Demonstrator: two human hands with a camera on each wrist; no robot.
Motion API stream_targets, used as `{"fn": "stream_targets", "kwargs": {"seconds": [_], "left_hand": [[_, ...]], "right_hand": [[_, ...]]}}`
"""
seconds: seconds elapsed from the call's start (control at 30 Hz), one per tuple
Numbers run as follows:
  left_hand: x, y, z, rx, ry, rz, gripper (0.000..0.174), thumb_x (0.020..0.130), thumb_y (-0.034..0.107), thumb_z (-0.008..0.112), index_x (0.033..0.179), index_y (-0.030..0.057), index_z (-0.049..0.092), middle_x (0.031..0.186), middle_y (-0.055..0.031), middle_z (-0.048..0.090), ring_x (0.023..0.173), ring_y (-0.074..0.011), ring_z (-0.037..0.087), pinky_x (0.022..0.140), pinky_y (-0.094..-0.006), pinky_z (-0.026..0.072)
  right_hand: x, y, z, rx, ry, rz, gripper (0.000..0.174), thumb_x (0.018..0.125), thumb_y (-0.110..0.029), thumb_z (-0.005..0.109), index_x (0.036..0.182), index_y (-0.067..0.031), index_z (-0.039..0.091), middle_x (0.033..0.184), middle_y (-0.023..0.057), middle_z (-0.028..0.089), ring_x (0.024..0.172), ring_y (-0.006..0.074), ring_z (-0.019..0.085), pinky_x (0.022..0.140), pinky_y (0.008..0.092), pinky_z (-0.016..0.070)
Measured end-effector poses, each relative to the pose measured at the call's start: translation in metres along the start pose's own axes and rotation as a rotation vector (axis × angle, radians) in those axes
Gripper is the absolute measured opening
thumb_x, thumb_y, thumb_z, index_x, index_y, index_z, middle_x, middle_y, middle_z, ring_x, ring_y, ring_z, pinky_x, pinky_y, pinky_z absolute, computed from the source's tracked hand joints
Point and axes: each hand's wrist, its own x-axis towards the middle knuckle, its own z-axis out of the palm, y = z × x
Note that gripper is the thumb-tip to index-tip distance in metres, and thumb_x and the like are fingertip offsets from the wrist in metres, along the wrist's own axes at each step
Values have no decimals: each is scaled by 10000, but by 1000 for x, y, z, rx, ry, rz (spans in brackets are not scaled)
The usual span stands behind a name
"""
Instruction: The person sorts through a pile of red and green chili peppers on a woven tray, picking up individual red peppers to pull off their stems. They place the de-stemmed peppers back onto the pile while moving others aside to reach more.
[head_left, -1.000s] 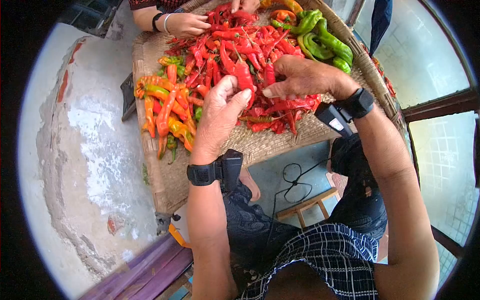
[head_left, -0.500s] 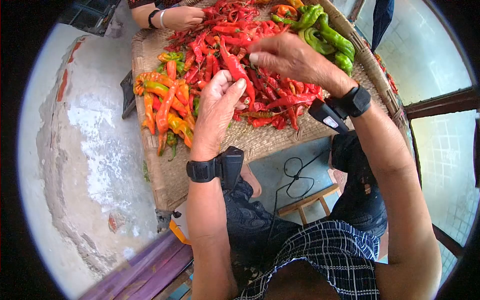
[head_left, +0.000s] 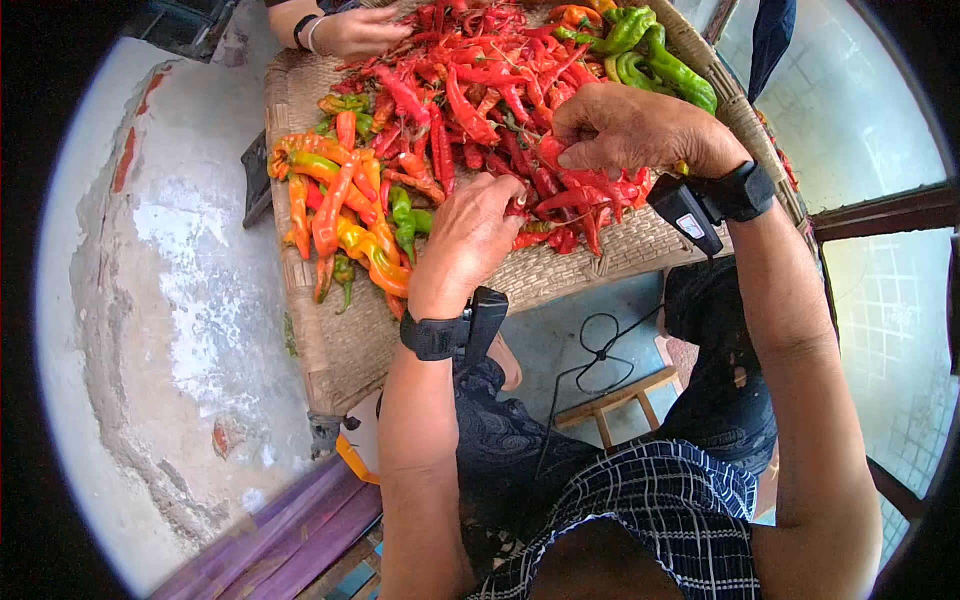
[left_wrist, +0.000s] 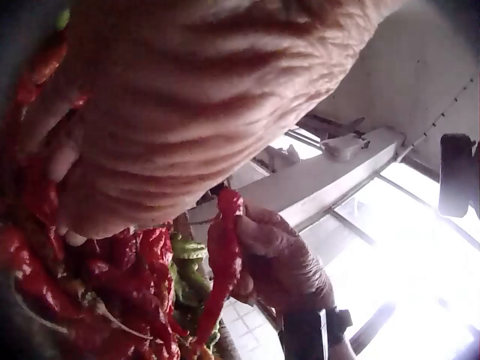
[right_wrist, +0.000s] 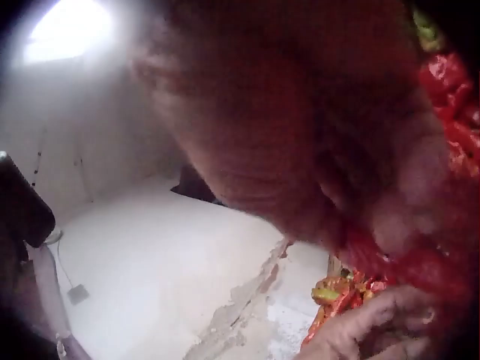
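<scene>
My right hand [head_left: 640, 130] is over the right part of a heap of red chili peppers [head_left: 500, 80]. Between its thumb and bent fingers it pinches one long red chili pepper [left_wrist: 225, 251], which points down in the left wrist view. Low at the heap's front edge is my left hand [head_left: 470, 230], back of the hand up, fingers bent among the red chilies. Its fingertips are partly hidden, and I cannot tell if they grip a chili.
A woven tray [head_left: 335, 370] bears the heap. Orange and yellow peppers [head_left: 340, 200] lie at its left, green peppers [head_left: 675, 65] at the far right. Another person's hand [head_left: 360, 30] touches the far left side of the heap. A wooden stool [head_left: 620, 400] stands below.
My left hand has let go of the large red chili it held and moved down and right to the heap's front. The right hand has lowered and now pinches a chili.
</scene>
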Motion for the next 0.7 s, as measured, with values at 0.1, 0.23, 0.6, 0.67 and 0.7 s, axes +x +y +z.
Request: {"fn": "stream_targets", "kwargs": {"seconds": [0.1, 0.23, 0.6, 0.67, 0.7], "left_hand": [[1, 0, -1, 7, 31, -4, 209, 806, 77, 613, 1012, 40, 626, 829, -126, 612, 811, -283, 609, 735, -394, 476], [7, 1, -18, -225, 123, -216, 149, 847, 101, 620, 980, 33, 628, 779, -47, 615, 700, -130, 605, 638, -307, 481], [-4, 2, -64, -805, 182, -332, 423, 879, 185, 649, 1241, 7, 525, 1040, -74, 627, 907, -114, 593, 762, -250, 481], [-8, -32, -63, -513, 303, -398, 426, 896, 235, 617, 1265, 39, 528, 1036, -43, 627, 891, -114, 596, 747, -249, 473], [-9, -54, -58, -402, 343, -427, 424, 891, 241, 619, 1252, 32, 540, 1008, -43, 639, 885, -113, 602, 735, -258, 476]], "right_hand": [[8, 7, -1, 0, 177, -151, 253, 851, -245, 641, 857, 8, 631, 600, 66, 597, 558, 150, 603, 520, 308, 502], [28, 4, 8, 359, 751, -336, 374, 908, -266, 633, 1155, 13, 600, 781, 79, 650, 710, 113, 624, 640, 284, 522], [25, -9, 49, 46, 273, -389, 219, 834, -176, 648, 869, 38, 619, 721, 206, 588, 685, 311, 591, 632, 405, 472], [19, -7, 34, 139, -36, -170, 224, 863, -167, 636, 843, 51, 592, 604, 129, 527, 547, 200, 533, 537, 375, 432], [15, -13, 26, 130, -61, -89, 229, 872, -174, 637, 813, 43, 596, 601, 97, 534, 547, 151, 553, 516, 347, 438]]}}
